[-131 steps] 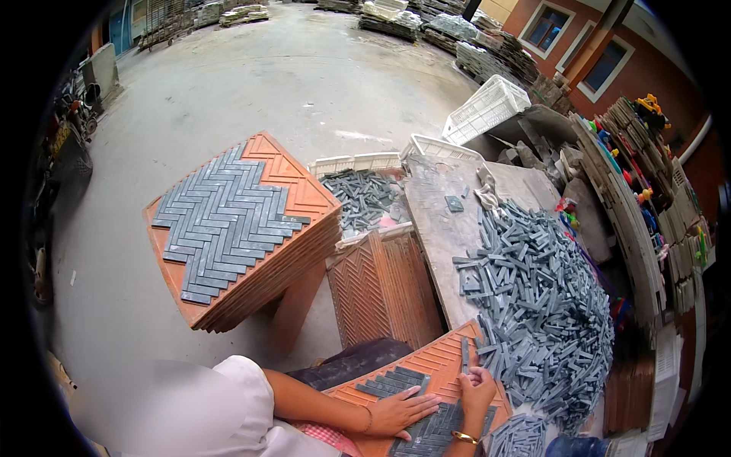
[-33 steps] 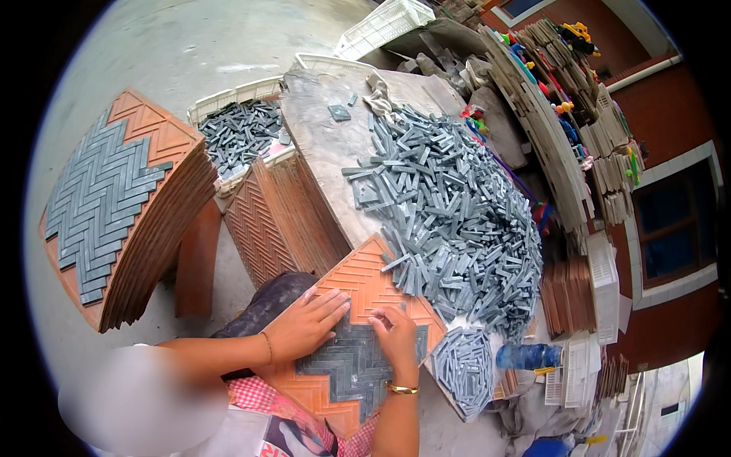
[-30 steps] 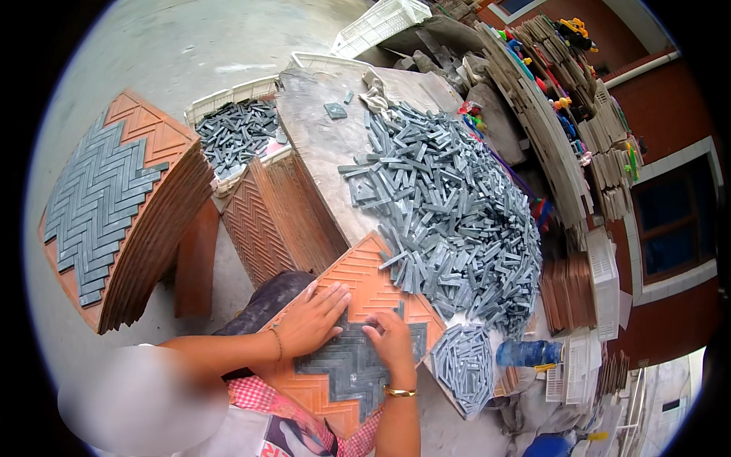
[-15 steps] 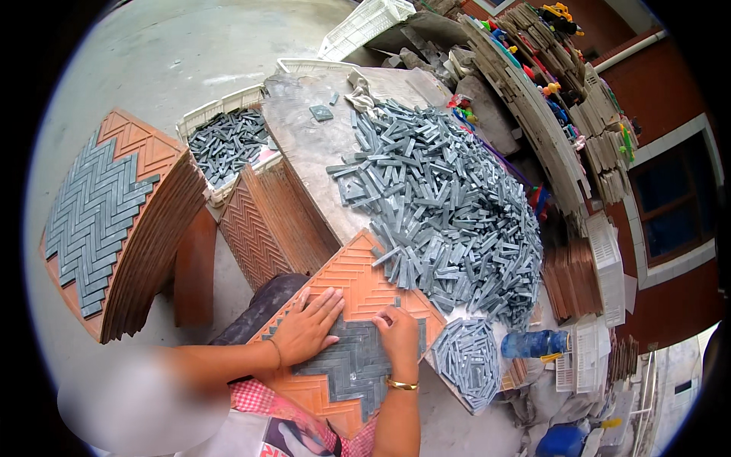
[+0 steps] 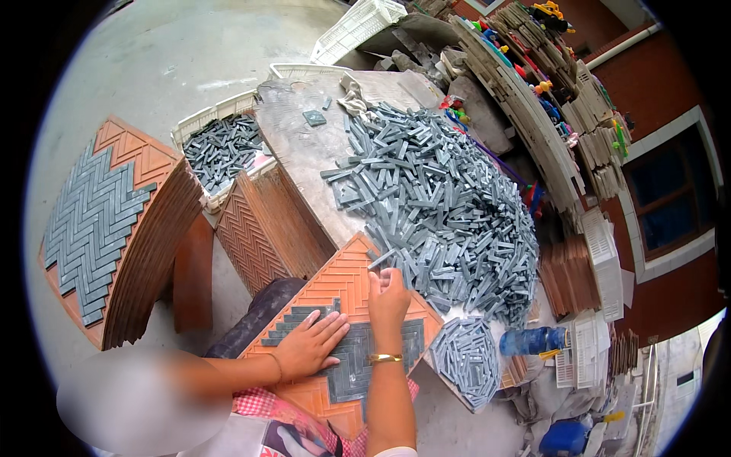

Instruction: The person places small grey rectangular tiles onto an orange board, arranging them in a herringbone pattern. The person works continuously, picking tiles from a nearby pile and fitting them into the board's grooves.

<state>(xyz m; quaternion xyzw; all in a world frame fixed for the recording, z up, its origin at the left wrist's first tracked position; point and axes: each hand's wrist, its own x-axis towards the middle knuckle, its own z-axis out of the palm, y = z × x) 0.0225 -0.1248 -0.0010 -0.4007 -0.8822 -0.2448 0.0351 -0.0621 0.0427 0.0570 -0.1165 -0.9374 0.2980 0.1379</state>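
Outdoor concrete yard, worktable (image 5: 293,145) heaped with grey tile strips (image 5: 434,206); orange herringbone mould tray (image 5: 343,286) lies at its near edge, partly filled. Left hand (image 5: 308,346) lies flat, fingers spread, on laid strips; right hand (image 5: 388,293) pinches one strip at the heap's edge. Strips judged small, stiff, light, brittle; best taken by the long edges.
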